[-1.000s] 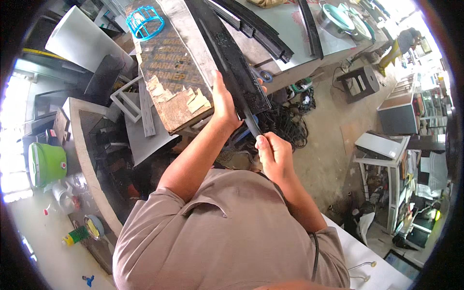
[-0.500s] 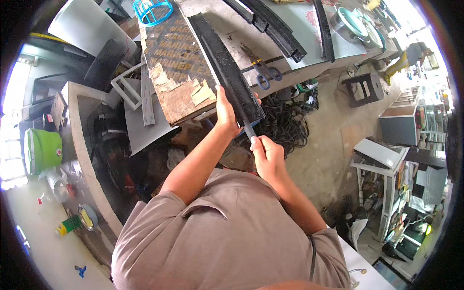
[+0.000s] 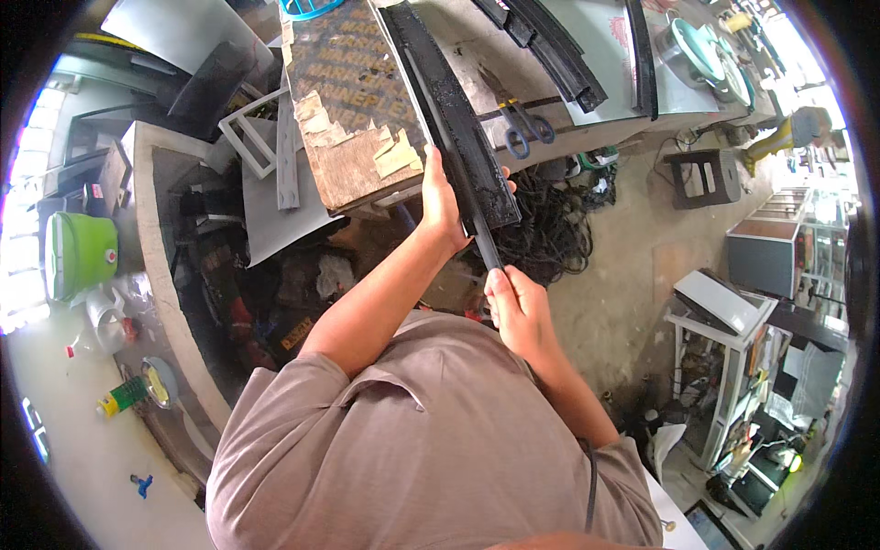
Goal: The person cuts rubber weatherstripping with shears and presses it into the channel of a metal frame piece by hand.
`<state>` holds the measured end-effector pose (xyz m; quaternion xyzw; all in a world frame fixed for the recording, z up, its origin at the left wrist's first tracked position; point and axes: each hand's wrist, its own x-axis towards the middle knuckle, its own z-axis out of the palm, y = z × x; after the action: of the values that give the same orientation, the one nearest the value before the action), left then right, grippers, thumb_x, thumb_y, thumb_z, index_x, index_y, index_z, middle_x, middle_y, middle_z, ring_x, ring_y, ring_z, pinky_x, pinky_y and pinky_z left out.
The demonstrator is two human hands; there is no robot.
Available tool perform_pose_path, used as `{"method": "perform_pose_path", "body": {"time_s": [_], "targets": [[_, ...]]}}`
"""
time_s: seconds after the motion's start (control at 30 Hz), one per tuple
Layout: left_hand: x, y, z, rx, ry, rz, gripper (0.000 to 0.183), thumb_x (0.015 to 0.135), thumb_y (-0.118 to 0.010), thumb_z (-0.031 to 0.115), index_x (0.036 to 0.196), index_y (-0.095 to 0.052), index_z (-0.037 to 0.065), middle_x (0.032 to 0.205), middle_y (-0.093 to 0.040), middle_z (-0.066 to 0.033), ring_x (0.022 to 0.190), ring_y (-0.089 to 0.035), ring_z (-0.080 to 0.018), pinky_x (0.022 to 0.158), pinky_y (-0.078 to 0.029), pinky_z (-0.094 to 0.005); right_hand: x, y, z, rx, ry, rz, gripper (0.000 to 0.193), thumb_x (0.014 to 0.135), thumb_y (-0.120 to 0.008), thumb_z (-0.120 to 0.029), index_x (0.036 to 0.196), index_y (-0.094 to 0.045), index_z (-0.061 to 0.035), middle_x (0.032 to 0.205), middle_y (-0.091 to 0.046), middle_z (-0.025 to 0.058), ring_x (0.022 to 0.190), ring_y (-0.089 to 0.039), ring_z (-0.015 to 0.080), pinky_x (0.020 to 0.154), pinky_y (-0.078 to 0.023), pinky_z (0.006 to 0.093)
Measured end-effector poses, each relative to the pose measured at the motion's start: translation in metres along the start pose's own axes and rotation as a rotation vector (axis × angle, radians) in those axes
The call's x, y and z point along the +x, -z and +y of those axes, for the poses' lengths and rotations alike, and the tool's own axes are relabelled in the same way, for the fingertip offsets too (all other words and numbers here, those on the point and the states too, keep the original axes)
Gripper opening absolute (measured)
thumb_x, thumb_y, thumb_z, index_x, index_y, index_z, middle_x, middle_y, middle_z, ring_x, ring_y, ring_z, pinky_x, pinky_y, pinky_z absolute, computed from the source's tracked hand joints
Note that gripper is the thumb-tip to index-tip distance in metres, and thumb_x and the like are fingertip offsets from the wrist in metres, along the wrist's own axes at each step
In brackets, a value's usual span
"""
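Note:
A long black channel-shaped profile [image 3: 469, 137] slants toward me along the right edge of a worn wooden board [image 3: 357, 170]. My left hand [image 3: 444, 209] is wrapped round its near end from below, with the thumb on the left side and fingertips showing on the right. In my right hand [image 3: 521, 313], closed just in front of my chest, is a narrow dark strip [image 3: 488, 249]. It runs up from my fist and lies along the profile. Whether the strip is rubber or stiffer, I cannot tell. Scissors with dark blue handles [image 3: 527, 128] rest to the right on the bench edge.
More black profiles [image 3: 555, 60] and pots with lids [image 3: 692, 55] lie farther along the bench. Below it, black cords are heaped [image 3: 555, 229] on the floor. At right stand a dark stool [image 3: 701, 179] and a cluttered white-framed stand [image 3: 724, 321]; a green bucket [image 3: 82, 255] is at left.
My right hand has drawn slightly back toward me and right, and more of the strip shows along the profile. My left hand keeps its grip. The whole view has shifted a little.

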<state>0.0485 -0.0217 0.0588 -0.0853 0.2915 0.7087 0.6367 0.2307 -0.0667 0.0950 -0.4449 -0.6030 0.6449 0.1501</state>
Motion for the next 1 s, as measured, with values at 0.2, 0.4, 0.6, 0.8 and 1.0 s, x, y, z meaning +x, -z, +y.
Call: {"method": "perform_pose_path", "body": {"time_s": [0.2, 0.4, 0.6, 0.8, 1.0], "targets": [[0.001, 0.008, -0.012, -0.063, 0.011, -0.076, 0.090, 0.091, -0.021, 0.078, 0.119, -0.053, -0.003, 0.106, -0.063, -0.0230, 0.092, -0.065, -0.0366, 0.083, -0.054, -0.0502, 0.024, -0.021, 0.017, -0.175, 0.189, 0.179, 0.028, 0.101, -0.052, -0.018, 0.079, -0.058, -0.0002, 0.059, -0.054, 0.0112, 0.050, -0.052, 0.0180, 0.051, -0.041, 0.0332], [-0.004, 0.009, -0.003, -0.011, 0.029, -0.027, 0.089, 0.091, -0.022, 0.078, 0.117, -0.055, 0.000, 0.102, -0.064, -0.0220, 0.090, -0.065, -0.0352, 0.081, -0.055, -0.0483, 0.002, -0.008, 0.012, -0.122, 0.188, 0.045, 0.030, 0.101, -0.052, -0.018, 0.076, -0.056, -0.0002, 0.055, -0.051, 0.0089, 0.048, -0.049, 0.0173, 0.050, -0.039, 0.0342], [0.002, 0.016, -0.025, 0.036, 0.018, 0.016, 0.089, 0.090, -0.021, 0.080, 0.114, -0.057, 0.002, 0.099, -0.065, -0.0210, 0.088, -0.066, -0.0345, 0.079, -0.054, -0.0486, 0.018, -0.021, 0.001, -0.201, 0.270, 0.177, 0.030, 0.100, -0.052, -0.020, 0.078, -0.056, 0.0001, 0.060, -0.054, 0.0136, 0.051, -0.054, 0.0246, 0.052, -0.041, 0.0358], [0.000, 0.025, -0.023, -0.006, 0.074, 0.006, 0.095, 0.090, -0.020, 0.080, 0.116, -0.056, -0.004, 0.102, -0.065, -0.0213, 0.089, -0.066, -0.0356, 0.082, -0.054, -0.0492, 0.008, 0.007, 0.002, -0.169, 0.084, 0.045, 0.035, 0.101, -0.053, -0.023, 0.075, -0.058, 0.0005, 0.059, -0.054, 0.0114, 0.052, -0.050, 0.0148, 0.052, -0.041, 0.0337], [0.002, 0.009, -0.019, 0.040, 0.023, -0.023, 0.096, 0.091, -0.017, 0.078, 0.121, -0.054, -0.005, 0.107, -0.064, -0.0230, 0.093, -0.065, -0.0364, 0.086, -0.054, -0.0497, 0.010, 0.004, 0.001, 0.103, -0.008, -0.011, 0.030, 0.102, -0.051, -0.023, 0.084, -0.061, -0.0010, 0.060, -0.058, 0.0028, 0.053, -0.054, 0.0092, 0.051, -0.044, 0.0283]]}}
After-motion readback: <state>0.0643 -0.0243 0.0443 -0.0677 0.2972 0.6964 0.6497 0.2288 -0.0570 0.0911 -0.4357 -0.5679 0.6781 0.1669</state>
